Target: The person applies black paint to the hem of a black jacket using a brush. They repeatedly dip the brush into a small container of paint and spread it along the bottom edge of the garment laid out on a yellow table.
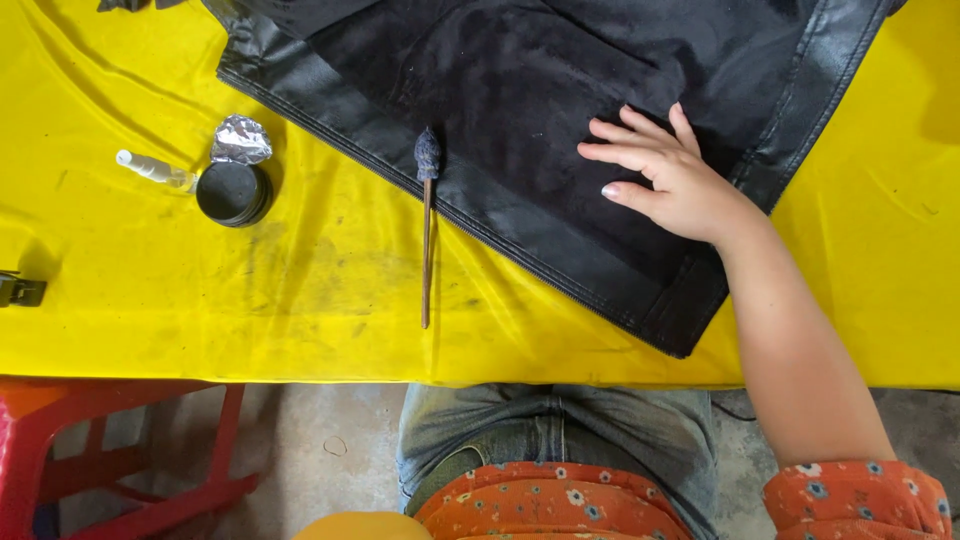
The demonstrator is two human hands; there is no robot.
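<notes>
A yellow table cover [300, 300] spreads across the whole work surface. On it lies a black jacket [520, 90], reaching from the top edge toward the near right. The right hand [665, 175] rests flat on the jacket, fingers spread, grasping nothing. A thin dauber stick [427, 235] lies with its dark tip on the jacket's zipper edge. Left sits a round black tin [233, 192], crumpled foil [241, 139] touching it.

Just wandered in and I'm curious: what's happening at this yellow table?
A person's right hand lies flat, fingers spread, on a black jacket spread over the yellow table. A thin stick dauber with a dark padded tip rests untouched, its tip on the jacket's edge. An open round black tin, crumpled foil and a small white tube sit to the left.
</notes>
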